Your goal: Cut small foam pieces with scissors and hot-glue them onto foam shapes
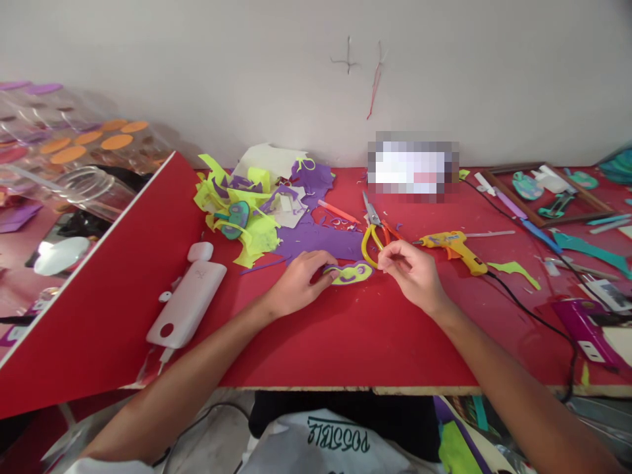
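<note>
My left hand (307,280) pinches the left end of a small lime-green and purple foam cutout (351,274), which lies on or just above the red table. The cutout has a wavy purple border and curled purple pieces on its face. To its right is my right hand (413,273), thumb and fingertips pressed together; whatever they hold, if anything, is too small to make out. Yellow-handled scissors (370,230) lie just behind the right hand, their blades pointing to the wall. A yellow glue gun (455,247) rests on its side to the right of that hand.
Lime foam scraps (259,240) and a purple foam sheet (320,242) lie behind my left hand. A white power bank (187,305) sits left, beside a red partition (99,283). The glue gun's black cord (523,306) crosses the right side. A wooden frame (523,197) lies back right.
</note>
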### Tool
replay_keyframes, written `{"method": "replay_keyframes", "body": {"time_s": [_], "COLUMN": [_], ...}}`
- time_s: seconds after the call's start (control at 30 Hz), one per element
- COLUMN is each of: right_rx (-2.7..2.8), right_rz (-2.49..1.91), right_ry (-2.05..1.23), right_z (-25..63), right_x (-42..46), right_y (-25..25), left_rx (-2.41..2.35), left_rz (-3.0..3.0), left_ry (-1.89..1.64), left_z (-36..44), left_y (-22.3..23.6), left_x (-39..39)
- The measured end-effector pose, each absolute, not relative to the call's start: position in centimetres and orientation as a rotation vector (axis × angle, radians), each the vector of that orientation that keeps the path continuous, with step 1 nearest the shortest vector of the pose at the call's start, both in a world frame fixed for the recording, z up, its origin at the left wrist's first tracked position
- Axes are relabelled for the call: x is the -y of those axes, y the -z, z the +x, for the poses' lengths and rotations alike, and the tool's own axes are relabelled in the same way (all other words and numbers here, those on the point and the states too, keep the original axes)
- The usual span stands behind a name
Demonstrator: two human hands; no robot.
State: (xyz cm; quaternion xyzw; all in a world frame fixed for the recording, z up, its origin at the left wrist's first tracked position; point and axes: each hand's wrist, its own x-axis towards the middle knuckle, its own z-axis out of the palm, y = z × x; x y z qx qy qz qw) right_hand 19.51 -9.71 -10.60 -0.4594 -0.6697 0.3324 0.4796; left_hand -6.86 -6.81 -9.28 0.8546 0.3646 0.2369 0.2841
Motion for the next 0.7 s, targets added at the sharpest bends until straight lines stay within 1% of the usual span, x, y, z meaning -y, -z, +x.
{"method": "replay_keyframes", "body": {"time_s": [0.2,0.37,0.53,0.7], "right_rx": [1.387,1.375,1.241,1.137], "right_rz": [-1.027,-0.894,-0.803,-0.787], "right_ry": [-1.167,-1.475,-1.629,-1.706], "right_z": [19.9,20.5,20.6,20.5], "right_x": [9.1,9.1,9.4,9.7], "right_y": [10.3,9.8,9.3,9.2], "left_rx": [-0.98,-0.98,-0.979,-0.973], "left_rz": [2.282,2.284,2.289,2.287], "left_ry": [-0.627,-0.629,-0.625,-0.635], "left_z": [-6.9,-6.8,-6.9,-6.8], "left_y": [9.4,9.3,9.5,9.5], "left_x": [6.8,6.8,6.8,6.7]}}
